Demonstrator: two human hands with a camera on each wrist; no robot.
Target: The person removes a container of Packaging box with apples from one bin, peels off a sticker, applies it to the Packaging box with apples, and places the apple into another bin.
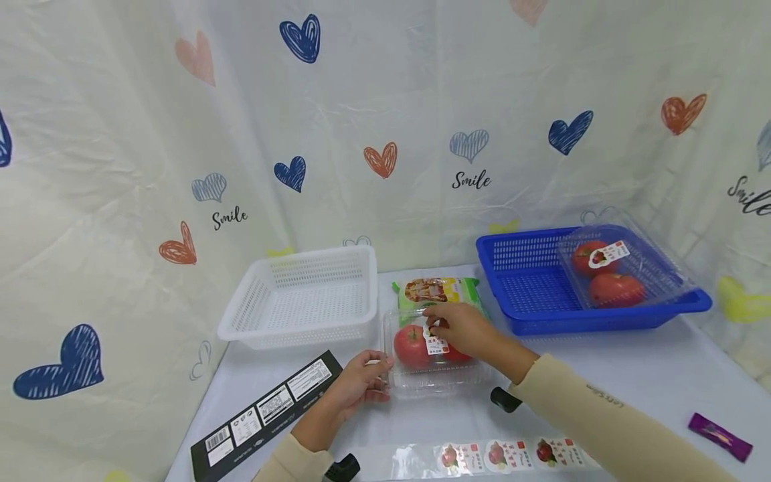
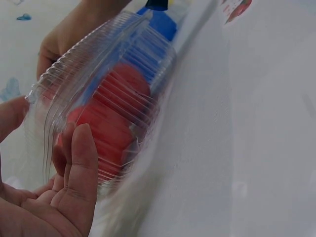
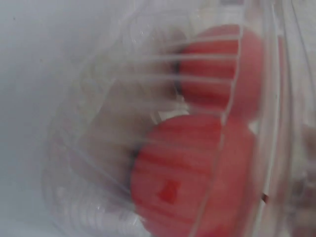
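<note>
A clear plastic clamshell box (image 1: 434,381) with red apples (image 1: 412,346) inside sits in front of me on the table. On its lid lies a white sticker label (image 1: 438,344) with red print. My left hand (image 1: 363,380) grips the box's left edge, thumb by the lid rim and fingers along the side in the left wrist view. From the right, my right hand (image 1: 460,328) reaches over the lid, its fingertips touching the label's upper end. Blurred apples (image 3: 192,168) show through the plastic in the right wrist view, where my right fingers are hidden.
A white basket (image 1: 295,335) stands back left; a blue basket (image 1: 518,325) back right bears another labelled apple box (image 1: 668,268). Behind my box lies a green packet (image 1: 470,288). A black carton (image 1: 265,415), a label strip (image 1: 506,456) and a purple packet (image 1: 719,436) lie nearer.
</note>
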